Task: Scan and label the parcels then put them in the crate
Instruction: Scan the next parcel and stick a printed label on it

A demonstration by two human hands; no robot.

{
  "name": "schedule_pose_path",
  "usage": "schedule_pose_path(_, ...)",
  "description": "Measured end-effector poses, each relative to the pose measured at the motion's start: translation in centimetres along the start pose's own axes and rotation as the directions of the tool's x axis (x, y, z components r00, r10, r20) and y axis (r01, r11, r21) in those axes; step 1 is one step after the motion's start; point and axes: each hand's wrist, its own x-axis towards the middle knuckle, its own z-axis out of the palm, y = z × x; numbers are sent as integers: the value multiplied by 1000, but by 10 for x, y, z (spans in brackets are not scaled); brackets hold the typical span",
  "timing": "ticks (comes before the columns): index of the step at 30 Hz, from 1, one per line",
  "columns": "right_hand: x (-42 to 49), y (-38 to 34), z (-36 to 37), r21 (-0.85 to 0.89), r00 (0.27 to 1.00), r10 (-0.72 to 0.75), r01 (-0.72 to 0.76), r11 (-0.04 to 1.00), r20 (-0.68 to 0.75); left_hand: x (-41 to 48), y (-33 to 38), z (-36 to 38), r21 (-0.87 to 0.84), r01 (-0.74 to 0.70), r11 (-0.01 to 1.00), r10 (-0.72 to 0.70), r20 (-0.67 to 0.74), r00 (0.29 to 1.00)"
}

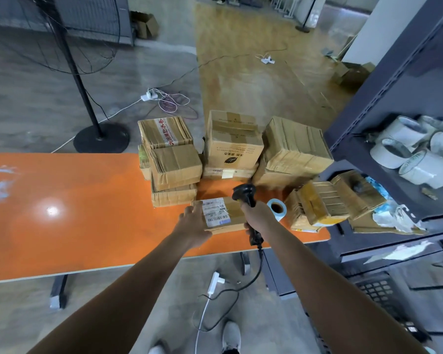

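A flat cardboard parcel point(224, 214) with a white shipping label lies on the orange table point(87, 213) near its front edge. My left hand point(193, 224) rests against the parcel's left side, fingers spread along its edge. My right hand point(257, 217) grips a black barcode scanner point(246, 196) whose head is above the parcel's right end; its cable hangs down to the floor. A roll of labels point(276, 208) stands just right of my right hand. Several more cardboard parcels point(234, 144) are stacked behind. No crate is visible.
A dark metal shelf point(394, 111) stands at the right, holding tape rolls point(417, 152) and more boxes point(343, 198). A fan stand point(101, 140) is on the floor beyond the table. Power strips and cables point(164, 98) lie on the floor.
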Motion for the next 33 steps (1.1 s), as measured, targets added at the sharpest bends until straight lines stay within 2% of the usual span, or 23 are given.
schedule_pose_path(4, 34, 19, -17, -23, 1000, 11, -11, 1000, 9, 17, 13, 10, 38, 35, 999, -34, -21, 999)
schedule_pose_path(10, 80, 36, -29, -189, 994, 12, 9, 982, 107, 41, 35, 31, 88, 68, 994, -63, -67, 996)
schedule_pose_path(17, 115, 48, -26, -254, 993, 16, 14, 967, 114, 58, 56, 56, 110, 137, 985, -127, -93, 988)
schedule_pose_path(24, 118, 56, -34, -315, 984, -54, 106, 943, 172, 62, 68, 70, 117, 127, 985, -114, -107, 988)
schedule_pose_path(27, 114, 55, -43, -378, 979, -137, 186, 907, 153, 63, 75, 73, 114, 120, 986, -107, -114, 988)
schedule_pose_path(29, 113, 55, -50, -446, 974, -211, 225, 867, 81, 64, 79, 75, 108, 109, 988, -96, -120, 988)
schedule_pose_path(32, 111, 62, -60, -693, 932, -362, 240, 680, -32, 63, 85, 79, 105, 100, 989, -88, -118, 989)
schedule_pose_path(33, 113, 65, -62, -730, 931, -363, 221, 647, -40, 62, 87, 80, 104, 102, 989, -89, -118, 989)
